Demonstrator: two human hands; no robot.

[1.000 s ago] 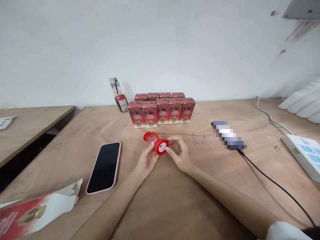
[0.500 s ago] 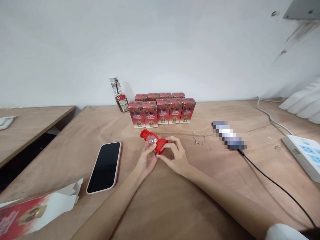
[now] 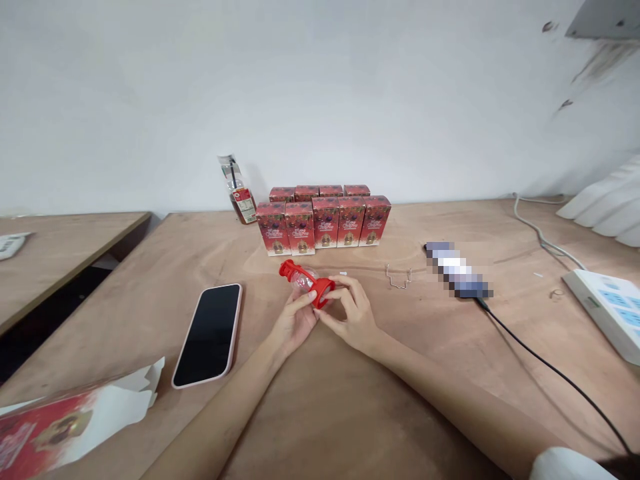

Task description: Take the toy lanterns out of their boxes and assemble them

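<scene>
A small lantern-shaped toy [image 3: 305, 280] with a clear body and red ends lies tilted between both my hands over the wooden table [image 3: 350, 400]. My left hand [image 3: 295, 320] pinches its red base from the left. My right hand [image 3: 353, 313] curls round the same red base from the right, fingers closed on it. The toy's far red end points up and left, away from me.
A dark phone [image 3: 210, 333] lies left of my hands. Several red boxes [image 3: 324, 220] stand in rows at the back, a wrapped bottle [image 3: 237, 190] beside them. An open red-and-white carton [image 3: 65, 420] lies front left. A bent wire [image 3: 399, 278], a cabled device [image 3: 457, 270] and a white power strip [image 3: 607, 310] lie right.
The toy has turned: its red base faced me a second ago and now points sideways into my right hand, which has closed round it. The far end has swung left.
</scene>
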